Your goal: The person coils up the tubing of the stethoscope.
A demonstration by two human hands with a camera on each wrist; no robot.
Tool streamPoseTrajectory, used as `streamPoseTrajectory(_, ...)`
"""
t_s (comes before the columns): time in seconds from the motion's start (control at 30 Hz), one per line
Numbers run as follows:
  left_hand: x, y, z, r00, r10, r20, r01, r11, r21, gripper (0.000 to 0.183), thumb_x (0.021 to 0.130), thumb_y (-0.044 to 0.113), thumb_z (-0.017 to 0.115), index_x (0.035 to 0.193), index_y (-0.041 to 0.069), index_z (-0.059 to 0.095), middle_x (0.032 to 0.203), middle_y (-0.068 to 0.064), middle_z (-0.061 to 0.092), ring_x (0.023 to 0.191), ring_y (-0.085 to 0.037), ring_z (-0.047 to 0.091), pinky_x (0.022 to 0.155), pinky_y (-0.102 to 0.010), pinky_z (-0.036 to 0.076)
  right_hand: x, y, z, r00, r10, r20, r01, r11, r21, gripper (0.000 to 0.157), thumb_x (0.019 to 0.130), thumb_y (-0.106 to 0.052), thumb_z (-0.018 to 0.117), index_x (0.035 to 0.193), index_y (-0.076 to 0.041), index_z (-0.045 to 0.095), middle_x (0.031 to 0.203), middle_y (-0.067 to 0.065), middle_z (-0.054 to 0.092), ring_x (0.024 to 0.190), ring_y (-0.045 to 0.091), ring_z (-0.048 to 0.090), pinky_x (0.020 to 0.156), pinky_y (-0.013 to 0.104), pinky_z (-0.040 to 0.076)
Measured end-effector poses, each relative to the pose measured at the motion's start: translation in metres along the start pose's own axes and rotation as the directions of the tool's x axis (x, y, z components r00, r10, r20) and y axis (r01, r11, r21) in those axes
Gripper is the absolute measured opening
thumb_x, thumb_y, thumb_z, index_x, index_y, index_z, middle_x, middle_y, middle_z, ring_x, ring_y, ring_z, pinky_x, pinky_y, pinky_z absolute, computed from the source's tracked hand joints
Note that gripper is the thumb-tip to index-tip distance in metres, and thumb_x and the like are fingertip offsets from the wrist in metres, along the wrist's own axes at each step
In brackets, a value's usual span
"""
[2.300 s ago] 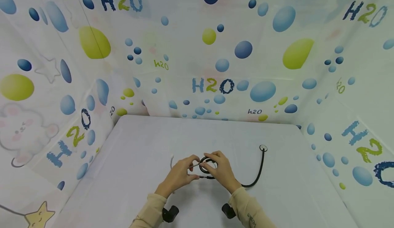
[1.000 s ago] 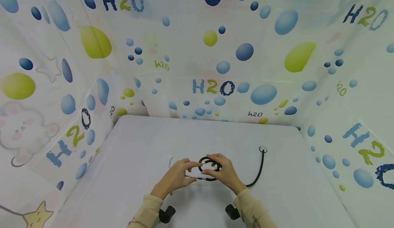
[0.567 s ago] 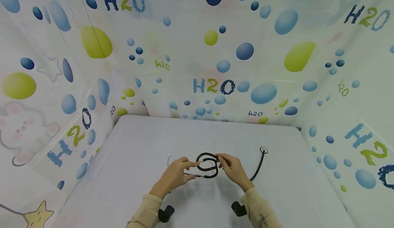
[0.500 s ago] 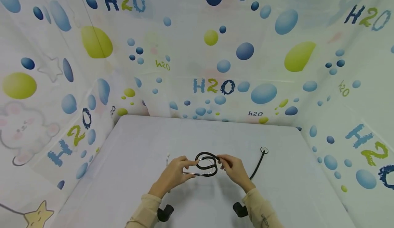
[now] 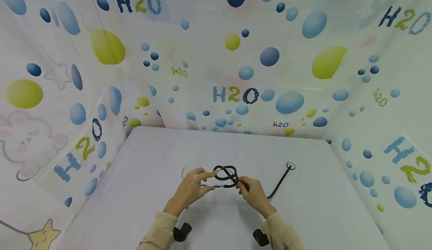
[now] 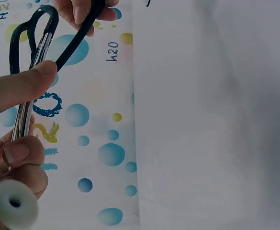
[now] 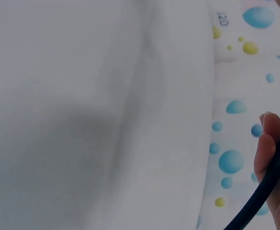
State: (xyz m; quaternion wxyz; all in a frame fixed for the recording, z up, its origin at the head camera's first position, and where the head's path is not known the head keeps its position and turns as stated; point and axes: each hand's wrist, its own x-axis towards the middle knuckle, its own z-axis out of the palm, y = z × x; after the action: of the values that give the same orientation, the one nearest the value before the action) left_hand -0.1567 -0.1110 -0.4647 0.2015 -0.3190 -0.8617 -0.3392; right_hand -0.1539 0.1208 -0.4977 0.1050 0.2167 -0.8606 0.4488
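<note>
Stethoscope (image 5: 236, 174), one: black and silver, held between the two hands above the middle of the counter, its black tube bent into loops that we see crossing.

Pipes (image 5: 212, 185): silver, leading from the tube into the left hand. We note one pale ear tip (image 6: 15, 211), large in the left wrist view, a dark hole at its centre.

Disc (image 5: 291, 165): round, dark-rimmed, at the tube's far end; lies on the right part of the counter, well apart from the loops.

Left hand (image 5: 191, 184): holds the pipes between thumb and fingers, forefinger at the upper pipe, thumb at the lower.

Right hand (image 5: 254, 193): pinches the tube just at the right side of the loops; in the right wrist view we see the tube crossing its curled fingers.

Sleeves (image 5: 159, 232): two, beige, a small dark marking on the right one.

Fittings (image 5: 182, 232): two, black, one near each wrist.

Counter (image 5: 152, 156): white, with soft shadows below the hands.

Backdrop (image 5: 202, 47): white, behind and to both sides; we count H2O lettering, blue and green ovals, and, at left, a pale animal (image 5: 30, 141) and a yellow star (image 5: 44, 237).
</note>
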Motion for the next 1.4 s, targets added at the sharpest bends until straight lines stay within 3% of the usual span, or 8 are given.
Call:
streamPoseTrajectory(0.1, -0.001, -0.002, 0.002, 0.999, -0.003, -0.05, 0.003, 1.0, 0.017, 0.048, 0.063, 0.009, 0.086, 0.109, 0.006, 0.071, 0.077, -0.002, 0.059, 0.065, -0.011, 0.052, 0.053, -0.016, 0.043, -0.005, -0.009, 0.003, 0.996, -0.04, 0.083, 0.042, 0.999, -0.03, 0.011, 0.087, 0.007, 0.059, 0.094, 0.004, 0.067, 0.07, 0.003, 0.061, 0.055, 0.002, 0.05, 0.048, 0.019, 0.044)
streamPoseTrajectory(0.27, -0.003, -0.005, 0.01, 0.994, -0.045, -0.102, 0.052, 0.997, 0.063, 0.05, 0.061, 0.009, 0.087, 0.109, 0.008, 0.071, 0.077, -0.002, 0.059, 0.064, -0.013, 0.055, 0.054, -0.018, 0.044, -0.009, -0.026, 0.006, 0.979, -0.069, 0.193, 0.096, 0.986, -0.133, 0.026, 0.084, 0.003, 0.064, 0.11, 0.009, 0.065, 0.071, 0.002, 0.06, 0.057, -0.001, 0.043, 0.049, 0.017, 0.041)
streamPoseTrajectory(0.47, -0.007, -0.006, 0.016, 0.991, -0.064, -0.121, 0.074, 0.994, 0.077, 0.048, 0.062, 0.008, 0.086, 0.108, 0.008, 0.071, 0.076, -0.003, 0.059, 0.063, -0.017, 0.058, 0.056, -0.021, 0.047, -0.007, -0.045, 0.003, 0.972, -0.082, 0.222, 0.145, 0.948, -0.284, 0.017, 0.082, 0.001, 0.068, 0.098, 0.006, 0.067, 0.075, 0.005, 0.062, 0.063, 0.006, 0.053, 0.055, 0.019, 0.045)
streamPoseTrajectory(0.8, -0.011, -0.007, 0.02, 0.991, -0.079, -0.107, 0.099, 0.973, 0.207, 0.046, 0.062, 0.013, 0.086, 0.106, 0.011, 0.073, 0.074, -0.001, 0.055, 0.056, -0.009, 0.046, 0.051, -0.022, 0.042, -0.003, -0.064, -0.011, 0.969, 0.019, 0.248, 0.092, 0.899, -0.428, 0.008, 0.076, -0.002, 0.074, 0.081, -0.003, 0.067, 0.073, 0.003, 0.065, 0.066, 0.014, 0.06, 0.057, 0.026, 0.048)
streamPoseTrajectory(0.9, -0.013, -0.007, 0.019, 0.993, -0.072, -0.096, 0.091, 0.973, 0.214, 0.046, 0.061, 0.013, 0.087, 0.106, 0.013, 0.073, 0.074, 0.0, 0.055, 0.055, -0.008, 0.046, 0.05, -0.021, 0.042, 0.0, -0.068, -0.018, 0.97, 0.004, 0.242, 0.109, 0.885, -0.453, 0.007, 0.076, -0.003, 0.075, 0.079, -0.005, 0.068, 0.072, 0.001, 0.064, 0.065, 0.014, 0.06, 0.057, 0.026, 0.048)
streamPoseTrajectory(1.03, -0.012, -0.003, 0.017, 0.998, -0.056, -0.042, 0.063, 0.98, 0.186, 0.045, 0.063, 0.014, 0.086, 0.106, 0.013, 0.073, 0.075, 0.001, 0.054, 0.057, -0.007, 0.045, 0.052, -0.019, 0.042, 0.007, -0.066, -0.024, 0.97, -0.117, 0.213, 0.203, 0.871, -0.448, 0.006, 0.078, -0.005, 0.074, 0.082, -0.007, 0.069, 0.075, -0.001, 0.064, 0.067, 0.012, 0.06, 0.06, 0.025, 0.048)
streamPoseTrajectory(1.2, -0.011, 0.005, 0.015, 0.998, -0.038, 0.05, 0.03, 0.986, 0.165, 0.044, 0.065, 0.014, 0.085, 0.107, 0.013, 0.073, 0.077, 0.0, 0.056, 0.059, -0.007, 0.047, 0.053, -0.019, 0.043, 0.017, -0.06, -0.031, 0.947, -0.253, 0.2, 0.314, 0.864, -0.394, 0.011, 0.074, -0.009, 0.078, 0.083, -0.009, 0.07, 0.075, -0.002, 0.065, 0.068, 0.013, 0.057, 0.061, 0.025, 0.042)
streamPoseTrajectory(1.4, -0.01, 0.013, 0.014, 0.99, 0.023, 0.138, -0.044, 0.988, 0.151, 0.042, 0.069, 0.018, 0.083, 0.109, 0.014, 0.072, 0.081, -0.001, 0.058, 0.061, -0.008, 0.053, 0.055, -0.016, 0.045, 0.028, -0.052, -0.036, 0.939, -0.228, 0.26, 0.285, 0.935, -0.211, 0.019, 0.073, -0.015, 0.079, 0.087, -0.005, 0.07, 0.08, -0.001, 0.066, 0.072, 0.015, 0.059, 0.068, 0.03, 0.046)
